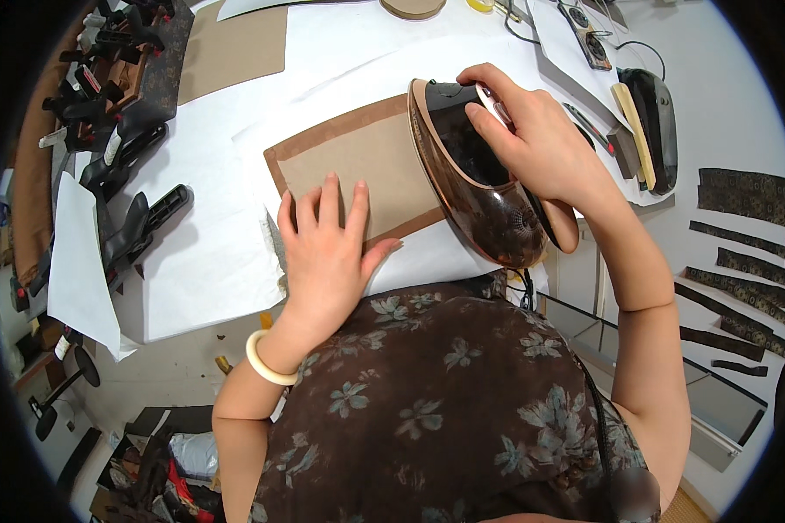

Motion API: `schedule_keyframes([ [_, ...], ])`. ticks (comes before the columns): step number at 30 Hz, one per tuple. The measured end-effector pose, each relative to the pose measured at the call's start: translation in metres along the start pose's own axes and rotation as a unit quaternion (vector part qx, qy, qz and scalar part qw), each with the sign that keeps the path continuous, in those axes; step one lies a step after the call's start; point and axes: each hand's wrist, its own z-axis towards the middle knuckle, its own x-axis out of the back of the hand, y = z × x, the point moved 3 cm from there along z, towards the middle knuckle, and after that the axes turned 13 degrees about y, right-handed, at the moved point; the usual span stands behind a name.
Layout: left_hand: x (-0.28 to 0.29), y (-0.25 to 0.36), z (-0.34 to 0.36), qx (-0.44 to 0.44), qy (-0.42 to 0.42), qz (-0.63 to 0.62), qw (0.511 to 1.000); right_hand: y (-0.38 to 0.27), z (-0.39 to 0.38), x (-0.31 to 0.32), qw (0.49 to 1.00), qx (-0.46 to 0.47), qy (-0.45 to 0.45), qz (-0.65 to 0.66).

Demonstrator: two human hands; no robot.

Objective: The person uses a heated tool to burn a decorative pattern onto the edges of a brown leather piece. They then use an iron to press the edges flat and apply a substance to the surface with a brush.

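My right hand is wrapped round the handle of a black and copper-coloured clothes iron. The iron covers the right end of a beige rectangular panel edged with a brown border; what lies under its soleplate is hidden. My left hand lies flat with spread fingers on the panel's lower left part, a short way left of the iron. A cream bangle sits on the left wrist. White paper covers the table beneath the panel.
Black spring clamps crowd the table's left side. A brown board lies at the far left. On the right are a pen, a cream strip, a black rounded case and a power strip. Dark patterned strips hang further right.
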Motion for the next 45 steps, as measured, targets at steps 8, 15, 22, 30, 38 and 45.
schedule_keyframes([
  [8,-0.037,-0.038,0.118,-0.011,-0.041,-0.097,0.994,0.013,-0.001,0.001,0.997,0.015,0.04,0.059],
  [15,-0.055,-0.056,0.152,0.056,-0.17,-0.194,0.964,0.069,-0.04,0.068,0.923,-0.086,0.106,0.36],
  [22,0.056,-0.004,0.164,0.007,-0.079,-0.405,0.911,0.105,-0.045,0.114,0.802,-0.113,0.242,0.535],
  [30,0.111,0.039,0.163,-0.119,-0.009,-0.253,0.96,0.083,-0.036,0.089,0.746,-0.001,0.165,0.645],
  [38,0.121,0.043,0.153,-0.168,0.175,-0.139,0.96,0.07,-0.053,0.091,0.764,0.084,0.217,0.601],
  [45,0.107,0.058,0.127,-0.241,0.354,-0.009,0.904,0.075,-0.076,0.079,0.679,0.02,0.387,0.623],
])
